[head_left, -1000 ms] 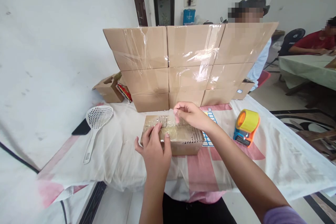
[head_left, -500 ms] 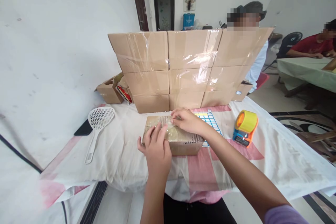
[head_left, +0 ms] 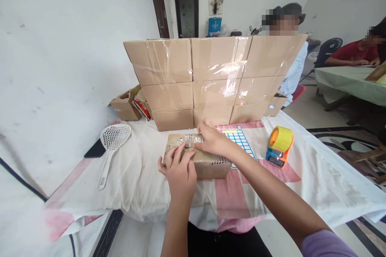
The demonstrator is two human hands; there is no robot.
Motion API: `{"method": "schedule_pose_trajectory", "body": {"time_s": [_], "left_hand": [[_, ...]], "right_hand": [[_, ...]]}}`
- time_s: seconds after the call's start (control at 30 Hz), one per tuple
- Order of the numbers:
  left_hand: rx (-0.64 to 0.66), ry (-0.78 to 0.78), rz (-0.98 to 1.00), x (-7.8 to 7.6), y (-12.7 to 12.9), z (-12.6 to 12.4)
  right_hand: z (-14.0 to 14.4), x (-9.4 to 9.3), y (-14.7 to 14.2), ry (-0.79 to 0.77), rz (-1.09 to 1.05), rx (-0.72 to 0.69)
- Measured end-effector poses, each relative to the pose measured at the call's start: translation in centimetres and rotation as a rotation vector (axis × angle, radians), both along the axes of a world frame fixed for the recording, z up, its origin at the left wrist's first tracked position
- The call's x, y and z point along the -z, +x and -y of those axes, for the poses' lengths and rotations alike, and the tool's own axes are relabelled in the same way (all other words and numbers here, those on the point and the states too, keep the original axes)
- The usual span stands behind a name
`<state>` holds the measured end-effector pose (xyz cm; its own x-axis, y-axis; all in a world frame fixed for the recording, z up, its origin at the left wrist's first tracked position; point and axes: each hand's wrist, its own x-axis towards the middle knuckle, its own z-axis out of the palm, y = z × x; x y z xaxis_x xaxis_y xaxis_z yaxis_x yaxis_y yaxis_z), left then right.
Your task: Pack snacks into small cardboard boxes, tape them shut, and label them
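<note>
A small cardboard box (head_left: 212, 170) rests on the cloth-covered table in front of me, its top covered by wrinkled clear packing tape (head_left: 190, 140). My left hand (head_left: 180, 167) lies over the box's left front part, fingers apart and touching the top. At the far side of the top, my right hand (head_left: 211, 138) has its fingers curled and its thumb bent against the tape. The fingertips are partly hidden, but they appear to pinch the tape. Ribbed, torn-looking cardboard shows along the right front edge of the box.
A wall of taped cardboard boxes (head_left: 215, 80) stands behind. To the right lie a yellow-roll tape dispenser (head_left: 280, 146) and a blue-marked sheet (head_left: 241, 140). A white slotted skimmer (head_left: 114, 138), a dark flat object (head_left: 95, 149) and an opened box (head_left: 125, 106) are left. People sit beyond.
My right fingers have shifted slightly toward the box's far edge, and more of the wrinkled tape shows between my hands. My left hand has stayed nearly in place on the box.
</note>
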<state>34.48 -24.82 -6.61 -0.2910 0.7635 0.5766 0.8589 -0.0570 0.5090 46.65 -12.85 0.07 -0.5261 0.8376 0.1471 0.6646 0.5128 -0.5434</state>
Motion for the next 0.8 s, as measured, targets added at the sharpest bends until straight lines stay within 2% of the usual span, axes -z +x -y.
{"method": "schedule_pose_trajectory", "body": {"time_s": [0.13,0.23,0.3,0.37,0.47,0.53,0.6,0.7,0.8], "left_hand": [[0.028,0.012,0.039,0.0,-0.1,0.0],[0.082,0.025,0.053,0.2,-0.5,0.2],[0.114,0.033,0.038,0.4,-0.8,0.3],[0.142,0.040,0.007,0.5,-1.2,0.4],[0.191,0.029,-0.040,0.5,-1.9,0.3],[0.198,-0.008,-0.056,0.3,-2.2,0.0],[0.181,-0.060,-0.057,-0.1,-2.3,-0.3],[0.140,-0.091,-0.058,-0.6,-1.8,-0.3],[0.089,-0.046,-0.072,-0.9,-1.1,0.5]], "right_hand": [[-0.5,-0.4,1.1,0.078,-0.037,0.085],[-0.2,0.3,3.9,0.023,-0.133,0.060],[0.6,2.0,6.6,-0.071,-0.267,0.045],[1.9,4.4,9.0,-0.222,-0.431,-0.005],[4.2,8.2,10.7,-0.344,-0.640,-0.129],[5.4,10.0,10.5,-0.305,-0.629,-0.132],[6.0,10.9,9.9,-0.202,-0.541,-0.065],[6.4,11.4,8.9,-0.076,-0.498,0.008],[7.1,11.2,8.9,-0.019,-0.536,0.029]]}}
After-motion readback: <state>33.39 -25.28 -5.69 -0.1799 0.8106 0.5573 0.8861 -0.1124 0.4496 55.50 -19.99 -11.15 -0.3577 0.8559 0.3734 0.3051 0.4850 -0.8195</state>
